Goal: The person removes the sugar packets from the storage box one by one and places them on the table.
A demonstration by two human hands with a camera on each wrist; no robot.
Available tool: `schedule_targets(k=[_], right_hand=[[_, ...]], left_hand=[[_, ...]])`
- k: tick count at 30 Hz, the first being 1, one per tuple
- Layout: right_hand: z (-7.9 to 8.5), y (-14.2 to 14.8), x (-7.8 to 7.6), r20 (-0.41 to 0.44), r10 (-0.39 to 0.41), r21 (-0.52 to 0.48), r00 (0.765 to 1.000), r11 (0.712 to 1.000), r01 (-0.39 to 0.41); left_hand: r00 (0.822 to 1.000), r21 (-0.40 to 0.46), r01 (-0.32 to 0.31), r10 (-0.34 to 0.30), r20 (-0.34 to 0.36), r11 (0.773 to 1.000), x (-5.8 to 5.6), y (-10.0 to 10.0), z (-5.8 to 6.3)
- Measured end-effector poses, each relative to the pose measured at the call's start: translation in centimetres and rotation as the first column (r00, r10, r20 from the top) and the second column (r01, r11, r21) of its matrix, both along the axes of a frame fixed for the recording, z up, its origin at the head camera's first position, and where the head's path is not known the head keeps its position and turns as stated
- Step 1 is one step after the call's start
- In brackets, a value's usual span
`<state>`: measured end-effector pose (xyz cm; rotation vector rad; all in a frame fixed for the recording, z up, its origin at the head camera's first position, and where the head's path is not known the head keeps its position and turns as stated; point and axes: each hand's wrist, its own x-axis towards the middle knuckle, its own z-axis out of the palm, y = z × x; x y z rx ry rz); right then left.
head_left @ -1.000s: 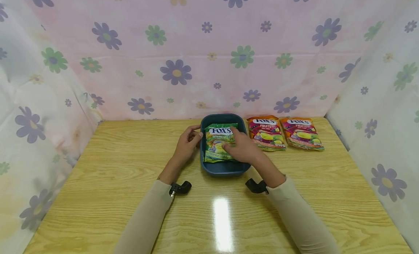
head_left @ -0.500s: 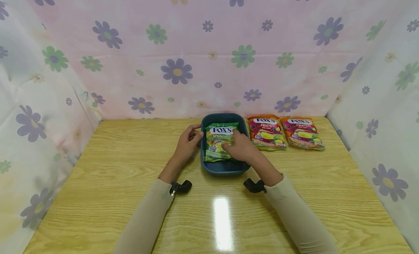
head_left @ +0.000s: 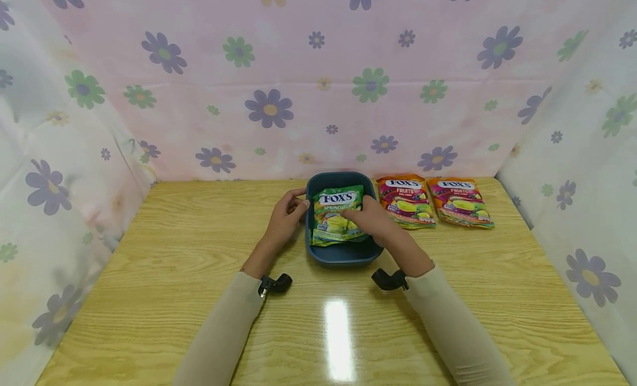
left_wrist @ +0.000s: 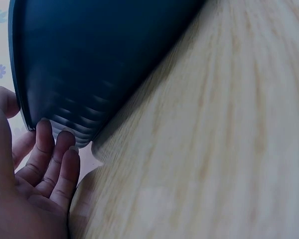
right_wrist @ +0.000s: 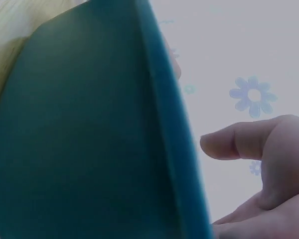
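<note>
A dark blue plastic tub (head_left: pixel 343 254) stands near the back of the table and holds a green Fox's Spring Tea candy bag (head_left: pixel 334 231). At the tub's left wall, my left hand (head_left: pixel 282 223) holds the rim; in the left wrist view its fingers (left_wrist: pixel 42 149) bend against the outer wall. My right hand (head_left: pixel 375 220) reaches over the right rim and grips the green bag's right edge, its thumb on the front. Its other fingertips are hidden at that edge. The right wrist view shows the thumb (right_wrist: pixel 234 141) beyond the tub's wall (right_wrist: pixel 79 124).
Two red and orange Fox's Fruits candy bags (head_left: pixel 405 202) (head_left: pixel 460 203) lie side by side right of the tub. A flowered cloth (head_left: pixel 298 71) hangs behind the wooden table (head_left: pixel 199 225) and along both sides.
My right hand has shifted slightly right, from the green bag's front to its right edge. The bag has turned a little and bulges there. My left hand has stayed at the tub.
</note>
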<state>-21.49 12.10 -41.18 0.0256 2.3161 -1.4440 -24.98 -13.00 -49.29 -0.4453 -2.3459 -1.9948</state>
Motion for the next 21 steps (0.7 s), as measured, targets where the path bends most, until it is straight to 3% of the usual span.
schedule_targets(k=[5, 11, 21], right_hand=[[-0.01, 0.08, -0.25, 0.035, -0.050, -0.108, 0.998, 0.993, 0.054], [0.01, -0.24, -0.26, 0.057, -0.036, -0.194, 0.998, 0.980, 0.047], [-0.16, 0.12, -0.31, 0.068, -0.020, -0.225, 0.997, 0.974, 0.035]], left_hand=[[1.000, -0.004, -0.002, 0.002, -0.004, 1.000, 0.12, 0.03, 0.07], [1.000, -0.014, -0.008, 0.007, -0.005, 1.000, 0.14, 0.01, 0.03], [1.000, -0.009, -0.004, 0.004, -0.012, 1.000, 0.05, 0.10, 0.01]])
